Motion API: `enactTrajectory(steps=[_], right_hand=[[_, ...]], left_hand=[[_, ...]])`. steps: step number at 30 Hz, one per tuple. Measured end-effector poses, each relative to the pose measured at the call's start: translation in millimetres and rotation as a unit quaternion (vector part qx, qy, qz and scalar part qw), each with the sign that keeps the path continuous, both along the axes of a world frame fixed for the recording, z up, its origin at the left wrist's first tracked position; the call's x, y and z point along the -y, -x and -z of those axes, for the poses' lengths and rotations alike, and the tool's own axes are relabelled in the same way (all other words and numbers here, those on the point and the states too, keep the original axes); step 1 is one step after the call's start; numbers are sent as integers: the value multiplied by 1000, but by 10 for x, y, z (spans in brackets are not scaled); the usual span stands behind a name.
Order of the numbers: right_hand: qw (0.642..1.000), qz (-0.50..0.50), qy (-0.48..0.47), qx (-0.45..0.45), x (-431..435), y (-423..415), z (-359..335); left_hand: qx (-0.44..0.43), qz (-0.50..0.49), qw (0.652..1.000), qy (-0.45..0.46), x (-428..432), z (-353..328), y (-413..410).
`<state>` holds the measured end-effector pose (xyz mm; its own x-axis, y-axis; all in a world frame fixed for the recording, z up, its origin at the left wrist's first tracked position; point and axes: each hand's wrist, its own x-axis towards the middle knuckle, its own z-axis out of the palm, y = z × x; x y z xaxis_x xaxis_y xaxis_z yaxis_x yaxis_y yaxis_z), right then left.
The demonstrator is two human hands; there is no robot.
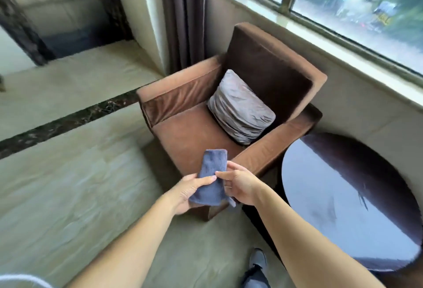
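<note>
A folded blue-grey cloth (211,173) is held in the air in front of a brown armchair (190,134). My left hand (190,190) holds the cloth from below, thumb pressed on its top. My right hand (240,183) pinches the cloth's right edge with thumb and fingers. A grey cushion (240,108) leans upright against the armchair's dark back.
A round dark glossy table (343,200) stands right of the armchair, under a window sill (357,65). Dark curtains (180,13) hang behind the chair. Pale tiled floor (75,196) spreads to the left. My shoe (257,261) shows at the bottom.
</note>
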<state>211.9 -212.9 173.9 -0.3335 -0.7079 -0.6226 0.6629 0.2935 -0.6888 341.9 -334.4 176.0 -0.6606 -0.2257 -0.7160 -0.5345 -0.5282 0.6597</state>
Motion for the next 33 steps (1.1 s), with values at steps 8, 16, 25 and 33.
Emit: enactTrajectory(steps=[8, 16, 25, 33], right_hand=[[998, -27, 65, 6, 1792, -1527, -538], [926, -102, -71, -358, 3094, -1847, -326], [987, -150, -50, 3, 4935, -1265, -162], [996, -87, 0, 27, 6490, -608, -330]], left_hand=[[-7, -160, 987, 25, 1235, -350, -1520], [-6, -259, 966, -17, 2279, -198, -1730], [4, -233, 972, 15, 4301, -224, -1293], [-22, -194, 980, -31, 5834, -239, -766]])
